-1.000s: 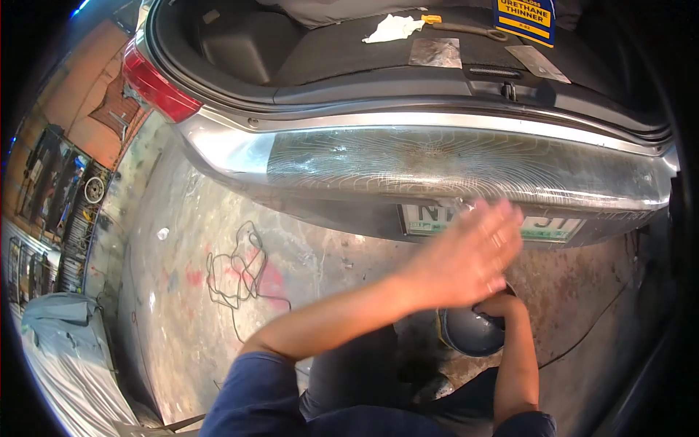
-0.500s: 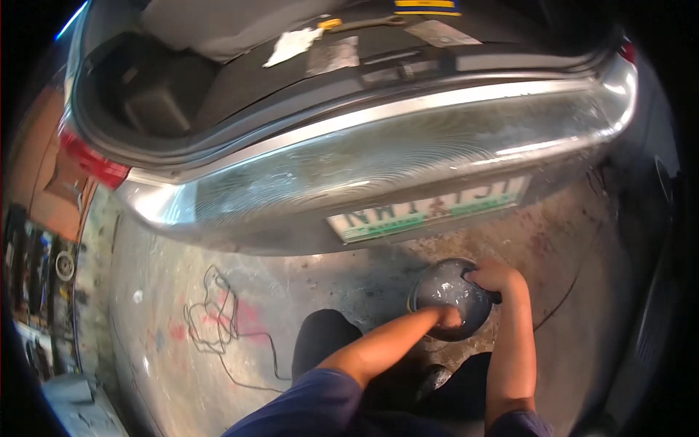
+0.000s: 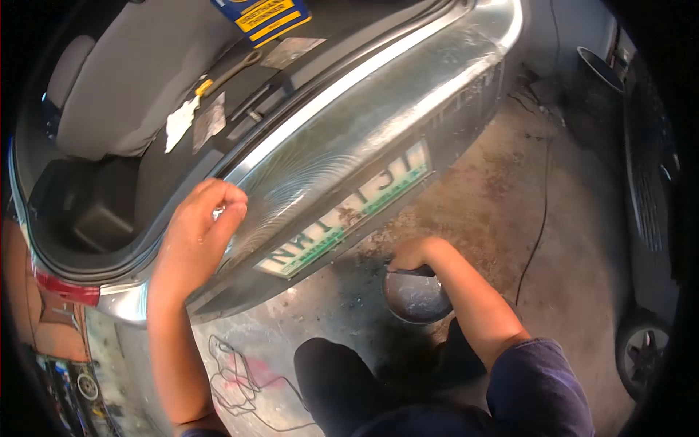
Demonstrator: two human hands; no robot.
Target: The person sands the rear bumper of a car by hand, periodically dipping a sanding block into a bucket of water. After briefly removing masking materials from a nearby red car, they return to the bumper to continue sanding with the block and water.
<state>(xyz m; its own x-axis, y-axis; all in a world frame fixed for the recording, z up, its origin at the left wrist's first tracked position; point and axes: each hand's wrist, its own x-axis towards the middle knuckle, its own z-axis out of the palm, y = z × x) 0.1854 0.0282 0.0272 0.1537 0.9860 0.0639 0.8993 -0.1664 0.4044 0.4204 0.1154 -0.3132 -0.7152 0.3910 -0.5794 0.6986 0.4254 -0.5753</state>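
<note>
Stained concrete floor (image 3: pixel 488 218) spreads beneath the open rear of a silver car (image 3: pixel 120 302), its licence plate (image 3: pixel 346 211) on show. Left of the plate, a person's left hand (image 3: pixel 200 233) overlaps one end of the wet rear panel (image 3: pixel 335 138), though whether it touches is unclear. That hand is the nearer to the panel, whose long axis runs alongside the plate and stretches away up and right of this grip. Its thumb and fingers curl toward each other; whether they meet or pinch anything cannot be told. Below the plate, the right hand (image 3: pixel 411 255) clamps the edge of a dark bowl (image 3: pixel 419 297), which hangs just under that grip.
</note>
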